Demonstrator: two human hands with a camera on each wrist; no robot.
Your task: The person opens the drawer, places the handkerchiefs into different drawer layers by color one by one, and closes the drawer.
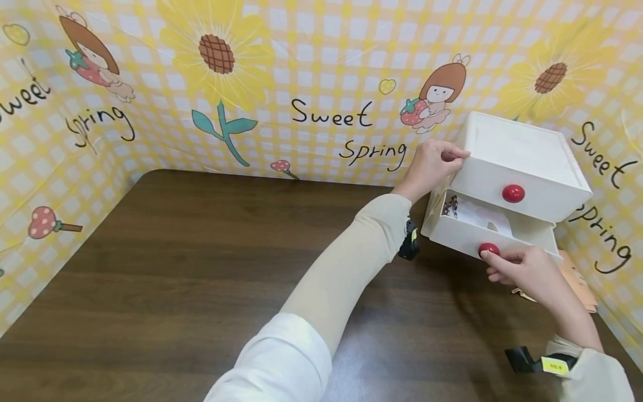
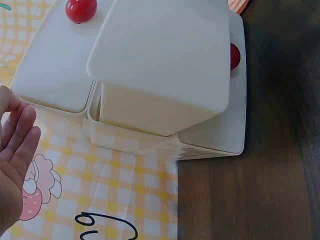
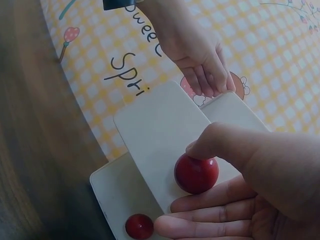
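Observation:
A white drawer cabinet [image 1: 524, 145] stands at the right of the table. Its middle drawer [image 1: 454, 231] is pulled partway out. My right hand [image 1: 540, 276] pinches that drawer's round red knob [image 3: 196, 173], thumb on top and index finger below. At the cabinet's upper front corner, my left hand [image 1: 433, 164] touches the edge with its fingertips, the other fingers loosely bent. Inside the open drawer lie a small dark brown item [image 1: 450, 205] and a pale flat piece [image 1: 484, 216]. The top drawer [image 2: 55, 65] and the bottom drawer [image 2: 220, 120] are closed.
An orange folded item [image 1: 577, 279] lies on the dark wooden table [image 1: 201, 290] beside the cabinet, with a pale cord [image 1: 524, 294] near it. A yellow checked cloth [image 1: 321, 72] with printed flowers and words hangs around the back and sides, close behind the cabinet.

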